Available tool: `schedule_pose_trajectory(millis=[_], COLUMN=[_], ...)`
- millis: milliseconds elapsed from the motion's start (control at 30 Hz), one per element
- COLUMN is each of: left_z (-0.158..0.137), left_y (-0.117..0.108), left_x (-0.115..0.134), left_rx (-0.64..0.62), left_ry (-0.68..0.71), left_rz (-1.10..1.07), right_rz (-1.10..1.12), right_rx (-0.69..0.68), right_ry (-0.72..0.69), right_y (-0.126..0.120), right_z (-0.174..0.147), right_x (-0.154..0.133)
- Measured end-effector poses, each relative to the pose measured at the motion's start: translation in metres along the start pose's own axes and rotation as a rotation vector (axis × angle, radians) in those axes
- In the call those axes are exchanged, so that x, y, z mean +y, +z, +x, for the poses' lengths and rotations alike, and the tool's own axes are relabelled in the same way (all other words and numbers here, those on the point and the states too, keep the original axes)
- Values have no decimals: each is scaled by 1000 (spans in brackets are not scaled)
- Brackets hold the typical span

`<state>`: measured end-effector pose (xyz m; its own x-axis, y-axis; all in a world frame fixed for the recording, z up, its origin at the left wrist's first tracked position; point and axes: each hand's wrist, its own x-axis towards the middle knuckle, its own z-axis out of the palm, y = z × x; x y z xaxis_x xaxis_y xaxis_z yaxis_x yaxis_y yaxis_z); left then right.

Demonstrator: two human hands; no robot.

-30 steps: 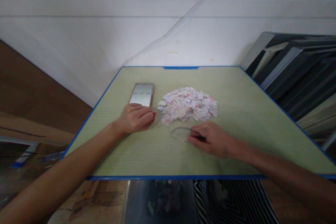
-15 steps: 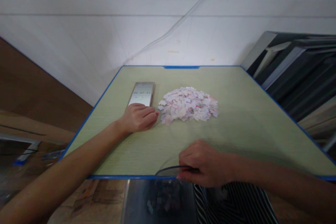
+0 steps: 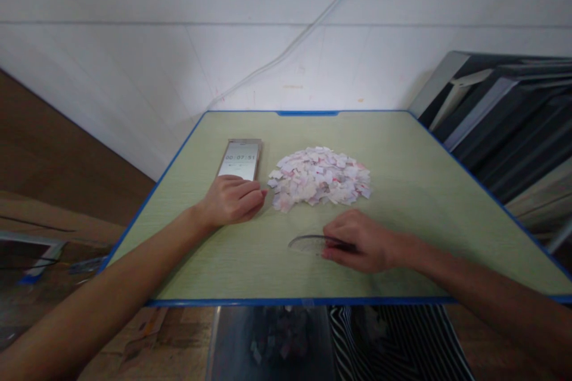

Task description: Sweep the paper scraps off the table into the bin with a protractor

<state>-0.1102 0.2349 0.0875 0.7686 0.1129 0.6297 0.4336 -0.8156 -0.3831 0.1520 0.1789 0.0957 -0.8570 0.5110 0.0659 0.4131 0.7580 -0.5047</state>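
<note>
My left hand point(image 3: 235, 199) rests on the table with curled fingers, covering the lower end of a phone point(image 3: 241, 161). Its screen reads 00:07:51. In my right hand point(image 3: 360, 241), closed in a grip, is a dark curved comb-like thing point(image 3: 308, 242); a thin arched rim with a fine, see-through part below it points left. My fingers hide its other end. A heap of small torn paper scraps point(image 3: 319, 178), white and pinkish, lies just beyond my right hand and to the right of the phone, not touching either hand.
The light green table point(image 3: 424, 190) has a blue rim and stands against a white wall. Below its front edge sits a dark see-through bin point(image 3: 272, 345) with paper scraps in it, beside striped cloth point(image 3: 397, 345). Dark flat panels point(image 3: 504, 107) lean at the right.
My right hand has moved forward from the table's front edge toward the heap, carrying the comb-like thing. My left hand stays put by the phone.
</note>
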Motion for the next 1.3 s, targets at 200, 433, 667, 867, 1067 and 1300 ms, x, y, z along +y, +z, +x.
schedule_pose_trajectory(millis=[200,433,667,867,1067,1300], left_z=[1,-1,-1,-1,-2,-2], left_y=[1,3,-1,-2,-3,-1], left_x=[0,0,-3,-2,-2,-1], left_rx=[-6,3,29,44,42,28], left_ry=[2,1,-23,-18,-21,-28], left_rz=[-1,5,14,18,12,7], right_rz=[11,-123,-421,-482,-514,-524], right_rx=[-96,12,190,113,188,246], right_ry=[-270,-109,119,35,56,8], right_y=[18,9,-19,-24,-25,-25], right_z=[1,-1,-5,-6,-5,-5], right_x=[-30,-11,23,27,27,27])
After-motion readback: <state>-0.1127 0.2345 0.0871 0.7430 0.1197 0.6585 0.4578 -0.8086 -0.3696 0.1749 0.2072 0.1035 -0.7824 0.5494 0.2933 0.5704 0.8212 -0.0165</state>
